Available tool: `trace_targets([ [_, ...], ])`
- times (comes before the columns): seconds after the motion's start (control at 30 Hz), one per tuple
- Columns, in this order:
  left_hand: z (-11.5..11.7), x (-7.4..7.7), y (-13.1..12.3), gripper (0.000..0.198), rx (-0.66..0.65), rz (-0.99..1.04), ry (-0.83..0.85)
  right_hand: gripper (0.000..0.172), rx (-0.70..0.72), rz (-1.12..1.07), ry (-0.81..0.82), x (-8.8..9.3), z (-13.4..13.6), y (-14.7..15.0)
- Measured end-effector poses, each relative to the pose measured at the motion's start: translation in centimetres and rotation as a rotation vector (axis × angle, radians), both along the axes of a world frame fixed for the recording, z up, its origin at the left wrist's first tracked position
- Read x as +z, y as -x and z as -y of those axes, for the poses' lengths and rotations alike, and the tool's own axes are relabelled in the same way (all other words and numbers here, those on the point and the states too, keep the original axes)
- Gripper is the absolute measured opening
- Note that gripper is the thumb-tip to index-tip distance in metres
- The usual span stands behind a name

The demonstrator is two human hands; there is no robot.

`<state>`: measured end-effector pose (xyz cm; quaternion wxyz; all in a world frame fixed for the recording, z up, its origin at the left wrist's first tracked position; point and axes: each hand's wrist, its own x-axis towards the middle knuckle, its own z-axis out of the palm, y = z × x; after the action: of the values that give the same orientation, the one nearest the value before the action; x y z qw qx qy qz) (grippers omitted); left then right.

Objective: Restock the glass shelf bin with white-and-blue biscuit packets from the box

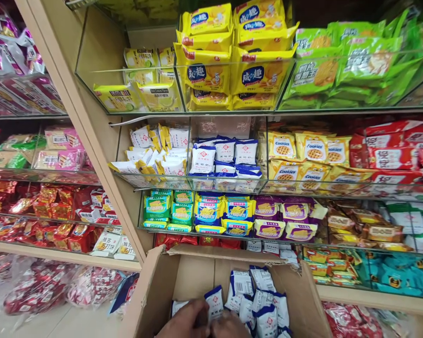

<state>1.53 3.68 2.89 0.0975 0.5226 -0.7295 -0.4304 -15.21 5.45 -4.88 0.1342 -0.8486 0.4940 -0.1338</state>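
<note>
An open cardboard box (151, 291) stands below the shelves and holds several small blue-and-white snack packets (264, 300). Both my hands reach into it at the bottom edge of the view. My left hand (186, 321) is curled, its fingers closed against one blue-and-white packet (214, 303). My right hand (230, 326) lies just beside it among the packets; only its back shows and its fingers are hidden. The same kind of packets (225, 155) fill a glass bin on the middle shelf above.
Glass-fronted shelf bins hold yellow biscuit packs (232, 70), green packs (338, 65), cookie bags (303, 159) and purple packs (285, 216). A wooden upright (91, 141) separates a left bay with red and pink sweets (56, 211). Bagged goods (38, 286) lie on the floor at left.
</note>
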Motion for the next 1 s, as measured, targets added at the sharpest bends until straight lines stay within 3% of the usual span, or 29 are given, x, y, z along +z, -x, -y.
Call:
trace_targets([
  [0.07, 0.3, 0.4, 0.2, 0.050, 0.068, -0.182, 0.008, 0.019, -0.055, 0.170, -0.076, 2.7, 0.2, 1.0],
  [0.13, 0.5, 1.4, 1.0, 0.055, 0.131, -0.372, -0.022, 0.018, -0.160, 0.553, -0.241, 5.8, 0.4, 2.0],
  [0.2, 0.7, 2.7, 2.4, 0.047, 0.177, -0.544, -0.068, 0.015, -0.208, 0.901, -0.381, 8.3, 0.6, 2.6],
  [0.33, 0.4, 4.9, 5.3, 0.035, 0.383, -0.762, -0.151, 0.026, -0.318, 1.251, -0.438, 10.6, 0.5, 2.7],
  [0.53, -0.4, 5.7, 7.0, 0.033, 0.578, -0.989, -0.285, 0.029, -0.490, 1.412, -0.401, 11.6, -0.1, 2.4],
  [0.67, -0.2, 5.6, 6.9, 0.035, 0.604, -0.914, -0.147, 0.029, -0.526, 1.475, -0.425, 11.1, -0.3, 2.2],
  [0.77, -0.1, 5.0, 6.2, 0.036, 0.536, -0.693, 0.032, 0.027, -0.462, 1.384, -0.432, 9.7, -0.3, 2.3],
  [0.87, -0.2, 4.5, 5.3, 0.030, 0.349, -0.460, 0.195, 0.029, -0.275, 1.318, -0.473, 8.4, -0.4, 2.7],
  [0.93, -0.4, 4.3, 4.7, 0.028, 0.235, -0.344, 0.253, 0.032, -0.151, 1.303, -0.521, 8.1, -0.5, 3.1],
  [1.0, -0.7, 3.9, 4.3, 0.030, 0.205, -0.302, 0.254, 0.030, -0.090, 1.230, -0.558, 8.3, -0.6, 3.5],
])
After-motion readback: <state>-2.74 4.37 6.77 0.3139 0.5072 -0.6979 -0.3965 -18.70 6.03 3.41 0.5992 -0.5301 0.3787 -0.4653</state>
